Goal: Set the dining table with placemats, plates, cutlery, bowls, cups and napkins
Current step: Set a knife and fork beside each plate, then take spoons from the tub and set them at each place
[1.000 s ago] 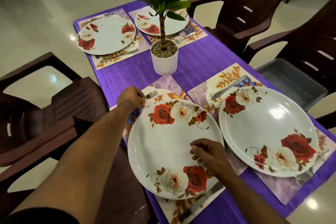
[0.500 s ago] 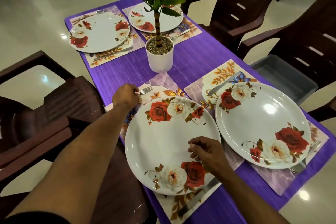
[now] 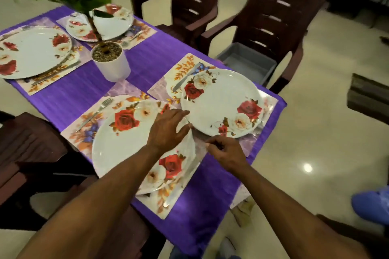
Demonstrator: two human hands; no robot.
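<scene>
Reaching hands: both meet at the gap between the two near plates, over the purple tablecloth (image 3: 145,63).
Left hand (image 3: 168,127): laid flat across the right side of the near round white plate with red and cream roses (image 3: 117,145), fingers straight and spread, their tips at the edge of the neighbouring plate.
Right hand (image 3: 226,153): fingers curled, tips drawn together at the near rim of the right-hand rose plate (image 3: 223,103); whether they pinch the plate's rim, the mat under it or nothing is too blurred to tell.
Near setting: the near plate lies on a floral placemat (image 3: 84,130); a steel fork (image 3: 94,112) lies on the mat just left of the plate, and a steel knife (image 3: 179,189) on the mat at the plate's right.
Right setting: the plate lies on its own floral placemat (image 3: 183,67), with a knife (image 3: 185,80) partly under its far rim.
Far settings: two more rose plates (image 3: 31,52) (image 3: 109,25) on mats at the far end, cutlery beside them.
Centre: a white pot of pebbles holding a green plant (image 3: 111,65) stands between the four settings.
Surroundings: dark brown plastic chairs (image 3: 271,19) ring the table; a grey tray (image 3: 248,63) rests on the seat of one.
</scene>
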